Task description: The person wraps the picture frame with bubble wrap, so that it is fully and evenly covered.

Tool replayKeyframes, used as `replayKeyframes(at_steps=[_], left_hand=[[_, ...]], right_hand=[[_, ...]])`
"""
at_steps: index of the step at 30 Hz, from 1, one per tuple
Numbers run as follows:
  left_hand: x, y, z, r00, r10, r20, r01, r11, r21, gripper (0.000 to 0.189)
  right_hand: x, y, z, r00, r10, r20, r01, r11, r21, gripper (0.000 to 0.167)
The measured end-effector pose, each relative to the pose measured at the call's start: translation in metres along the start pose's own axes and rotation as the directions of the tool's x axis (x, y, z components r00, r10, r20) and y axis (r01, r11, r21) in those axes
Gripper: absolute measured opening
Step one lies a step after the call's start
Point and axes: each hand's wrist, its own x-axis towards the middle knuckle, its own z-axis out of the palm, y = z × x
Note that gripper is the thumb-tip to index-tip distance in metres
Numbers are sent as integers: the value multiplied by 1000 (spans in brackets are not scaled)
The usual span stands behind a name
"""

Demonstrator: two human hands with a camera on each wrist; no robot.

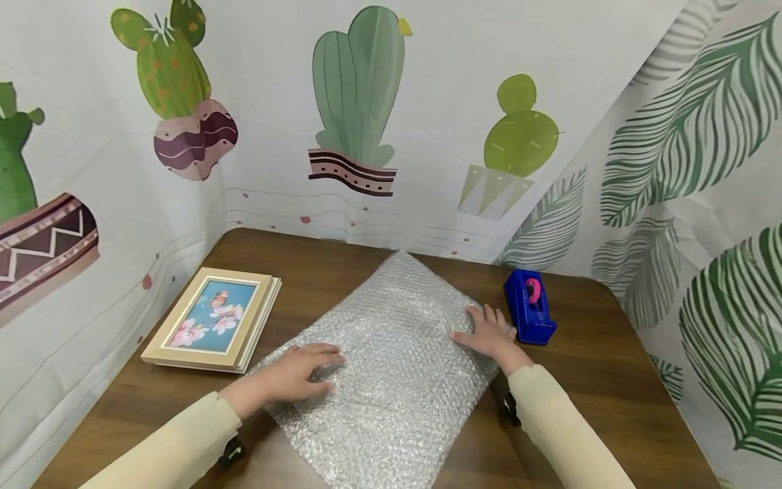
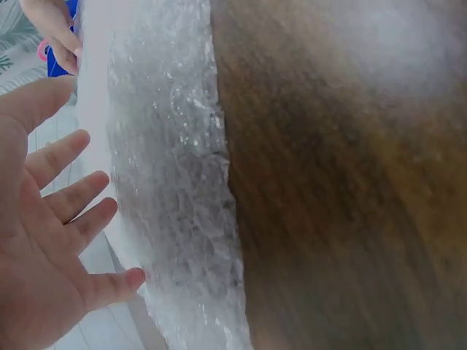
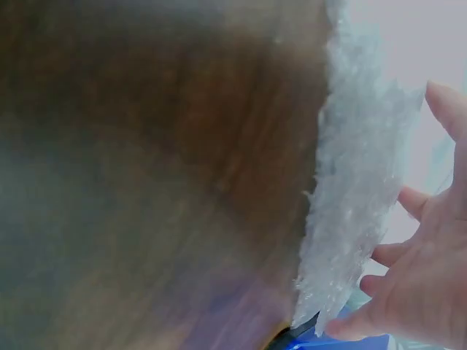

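Note:
A sheet of bubble wrap (image 1: 397, 360) lies flat on the wooden table, turned so one corner points to the back edge. My left hand (image 1: 293, 372) is over its left side, fingers spread and fairly straight. In the left wrist view the left hand (image 2: 51, 226) shows an empty palm, fingertips close to the bubble wrap (image 2: 175, 175). Near the sheet's right corner is my right hand (image 1: 489, 333), its fingers spread at the edge. The right wrist view shows the right hand (image 3: 423, 270) with nothing in its palm, fingertips by the bubble wrap (image 3: 357, 160).
Picture frames (image 1: 252, 285) lie stacked at the left, the top one showing a butterfly and pink blossoms. A blue tape dispenser (image 1: 530, 319) with a pink roll (image 1: 533, 291) stands just beyond my right hand. Behind the table (image 1: 611, 380) hangs a cactus-print cloth (image 1: 269, 95).

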Motion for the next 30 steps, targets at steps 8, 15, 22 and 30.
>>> replayKeyframes(at_steps=[8, 15, 22, 30], left_hand=[[-7, -5, -18, 988, -57, -140, 59, 998, 13, 38], [-22, -8, -41, 953, -118, -278, 107, 993, -52, 35], [-37, -8, -55, 930, -196, -311, 164, 978, -126, 30], [-55, -16, -68, 903, -237, -358, 208, 971, -118, 32]], right_hand=[[-7, -17, -4, 998, -20, -67, 18, 999, -26, 86], [-21, -58, -5, 964, -113, -241, 153, 976, 155, 56], [-38, -98, 3, 945, -155, -287, 238, 930, 281, 44], [-48, -137, 16, 915, -256, -312, 361, 865, 349, 40]])
